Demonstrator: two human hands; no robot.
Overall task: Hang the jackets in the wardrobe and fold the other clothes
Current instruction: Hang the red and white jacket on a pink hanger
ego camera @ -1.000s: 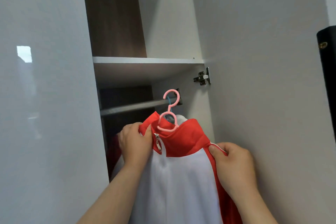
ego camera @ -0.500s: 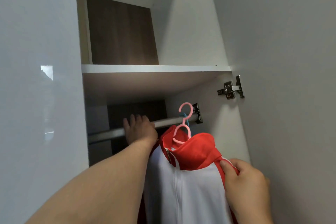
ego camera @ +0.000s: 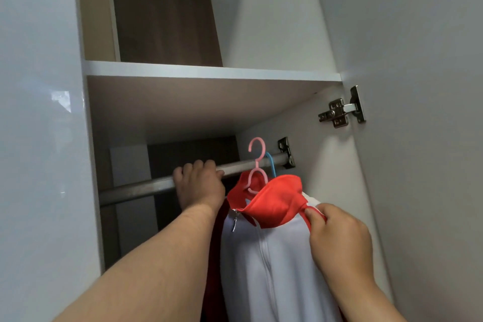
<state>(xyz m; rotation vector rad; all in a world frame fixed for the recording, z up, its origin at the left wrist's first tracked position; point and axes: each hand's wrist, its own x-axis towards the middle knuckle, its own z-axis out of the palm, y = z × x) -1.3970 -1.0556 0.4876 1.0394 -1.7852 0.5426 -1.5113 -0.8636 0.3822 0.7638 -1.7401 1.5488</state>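
Note:
A white jacket with a red collar and red shoulders [ego camera: 271, 256] hangs from a pink hanger [ego camera: 255, 165]. The pink hook stands in front of the metal wardrobe rail [ego camera: 146, 187], and I cannot tell whether it sits on the rail. My right hand [ego camera: 339, 240] pinches the jacket's red right shoulder. My left hand [ego camera: 200, 185] is up at the rail to the left of the hanger, fingers curled over the bar. A blue hanger [ego camera: 270, 163] hooks over the rail just behind the pink one.
A white shelf [ego camera: 209, 72] runs above the rail. The open wardrobe door [ego camera: 418, 138] with its metal hinge [ego camera: 339, 111] stands at the right, and a glossy white door panel [ego camera: 39, 138] closes off the left. Dark red fabric [ego camera: 217, 256] hangs behind the jacket.
My left hand let go of the jacket's collar and rose to the rail, where its fingers now curl over the bar. My right hand kept its hold on the shoulder. The view came closer.

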